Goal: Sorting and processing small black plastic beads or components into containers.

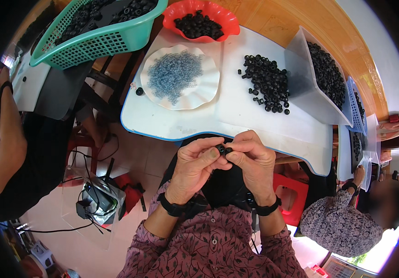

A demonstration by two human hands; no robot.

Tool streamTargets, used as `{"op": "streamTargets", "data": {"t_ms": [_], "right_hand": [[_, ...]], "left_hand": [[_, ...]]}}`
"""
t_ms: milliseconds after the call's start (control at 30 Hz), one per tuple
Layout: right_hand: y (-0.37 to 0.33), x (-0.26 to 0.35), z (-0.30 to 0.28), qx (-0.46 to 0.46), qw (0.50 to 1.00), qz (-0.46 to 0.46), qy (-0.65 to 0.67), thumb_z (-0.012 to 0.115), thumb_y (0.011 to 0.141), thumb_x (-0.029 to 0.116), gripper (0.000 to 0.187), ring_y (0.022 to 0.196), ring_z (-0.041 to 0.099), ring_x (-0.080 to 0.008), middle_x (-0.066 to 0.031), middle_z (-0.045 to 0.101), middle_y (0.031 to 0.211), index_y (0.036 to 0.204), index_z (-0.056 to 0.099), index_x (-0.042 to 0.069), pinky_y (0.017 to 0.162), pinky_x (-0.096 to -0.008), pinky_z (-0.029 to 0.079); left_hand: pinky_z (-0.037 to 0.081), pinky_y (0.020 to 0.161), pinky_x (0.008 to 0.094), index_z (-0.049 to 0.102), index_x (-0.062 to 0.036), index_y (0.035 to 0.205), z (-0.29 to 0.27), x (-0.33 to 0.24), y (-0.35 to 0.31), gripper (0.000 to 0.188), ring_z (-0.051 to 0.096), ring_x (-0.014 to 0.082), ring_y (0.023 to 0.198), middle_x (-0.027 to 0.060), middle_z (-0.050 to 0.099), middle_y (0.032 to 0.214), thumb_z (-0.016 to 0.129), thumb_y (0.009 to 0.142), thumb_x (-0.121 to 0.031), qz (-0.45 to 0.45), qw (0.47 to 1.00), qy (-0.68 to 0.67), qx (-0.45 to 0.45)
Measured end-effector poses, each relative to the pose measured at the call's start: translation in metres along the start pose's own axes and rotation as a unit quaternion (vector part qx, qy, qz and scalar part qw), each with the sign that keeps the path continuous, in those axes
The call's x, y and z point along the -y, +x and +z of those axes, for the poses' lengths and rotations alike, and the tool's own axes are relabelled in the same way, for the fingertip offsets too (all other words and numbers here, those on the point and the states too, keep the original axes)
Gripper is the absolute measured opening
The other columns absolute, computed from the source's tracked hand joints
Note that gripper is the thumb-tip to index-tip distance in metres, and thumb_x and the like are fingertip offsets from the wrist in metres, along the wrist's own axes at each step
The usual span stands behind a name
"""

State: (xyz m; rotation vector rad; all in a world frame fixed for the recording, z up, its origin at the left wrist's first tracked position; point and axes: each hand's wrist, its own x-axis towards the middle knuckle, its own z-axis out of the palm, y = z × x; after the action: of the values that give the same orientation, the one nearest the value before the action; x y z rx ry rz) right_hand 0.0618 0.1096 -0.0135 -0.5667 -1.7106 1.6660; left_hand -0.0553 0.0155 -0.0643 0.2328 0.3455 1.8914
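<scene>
Two small black rings (224, 149) sit pinched between both hands, just below the near edge of the white worktop (181, 125), over the lap. Held side by side, touching, likely so they can be pressed together or lined up by feel.

Left hand (194, 167): thumb and forefinger closed narrow on the left ring, other fingers curled under. Right hand (254, 162): same pinch on the right ring, knuckles up. Both wrists bent inward, forearms coming up from the lower edge, black wristbands on each.

Out from the rings, on the worktop: loose pile of black rings (266, 83) up and right, within easy reach as feed stock. White scalloped plate of small grey-blue bits (177, 74) up and left. Red bowl (201, 21) of black parts beyond the plate. Clear bin (320, 78) of black parts far right of the pile. Green basket (100, 32) far upper left.

Other people sit at the left and lower right.
</scene>
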Motion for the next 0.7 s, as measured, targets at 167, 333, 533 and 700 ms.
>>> {"op": "streamTargets", "data": {"t_ms": [167, 333, 533, 700], "right_hand": [[-0.0012, 0.0007, 0.0027, -0.008, 1.000, 0.012, 0.019, 0.069, 0.079, -0.006, 0.018, 0.082, 0.060, -0.0104, -0.0060, 0.057, 0.097, 0.096, 0.070, 0.001, 0.069, -0.0199, 0.053], [-0.0025, -0.0022, 0.0016, -0.010, 1.000, 0.005, 0.000, 0.070, 0.079, -0.005, 0.018, 0.082, 0.060, -0.0103, -0.0062, 0.057, 0.097, 0.096, 0.070, 0.001, 0.069, -0.0197, 0.053], [-0.0033, -0.0017, 0.0017, -0.015, 1.000, 0.002, -0.003, 0.071, 0.078, -0.005, 0.020, 0.082, 0.059, -0.0102, -0.0061, 0.057, 0.097, 0.096, 0.070, 0.002, 0.070, -0.0196, 0.051], [-0.0033, -0.0032, -0.0010, -0.013, 1.000, 0.000, -0.015, 0.071, 0.077, -0.005, 0.021, 0.083, 0.058, -0.0102, -0.0060, 0.058, 0.096, 0.096, 0.070, 0.003, 0.071, -0.0201, 0.049]], "left_hand": [[0.060, 0.076, 0.0365, 0.058, 0.0055, 0.116, 0.0035, -0.0017, -0.0009, 0.026, 0.069, 0.0224, 0.081, 0.0154, 0.068, 0.092, 0.057, 0.092, -0.002, -0.008, 1.000, 0.018, -0.003], [0.060, 0.076, 0.0364, 0.058, 0.0052, 0.116, 0.0052, -0.0017, -0.0019, 0.025, 0.069, 0.0214, 0.079, 0.0147, 0.068, 0.091, 0.058, 0.092, -0.003, -0.008, 0.999, 0.029, -0.014], [0.060, 0.075, 0.0369, 0.059, 0.0048, 0.115, 0.0050, -0.0005, -0.0025, 0.025, 0.070, 0.0212, 0.079, 0.0152, 0.068, 0.090, 0.059, 0.091, -0.003, -0.004, 1.000, 0.025, -0.014], [0.060, 0.075, 0.0372, 0.059, 0.0047, 0.115, 0.0058, 0.0012, -0.0036, 0.025, 0.070, 0.0222, 0.078, 0.0157, 0.068, 0.091, 0.059, 0.091, -0.004, 0.001, 1.000, 0.026, -0.014]]}}
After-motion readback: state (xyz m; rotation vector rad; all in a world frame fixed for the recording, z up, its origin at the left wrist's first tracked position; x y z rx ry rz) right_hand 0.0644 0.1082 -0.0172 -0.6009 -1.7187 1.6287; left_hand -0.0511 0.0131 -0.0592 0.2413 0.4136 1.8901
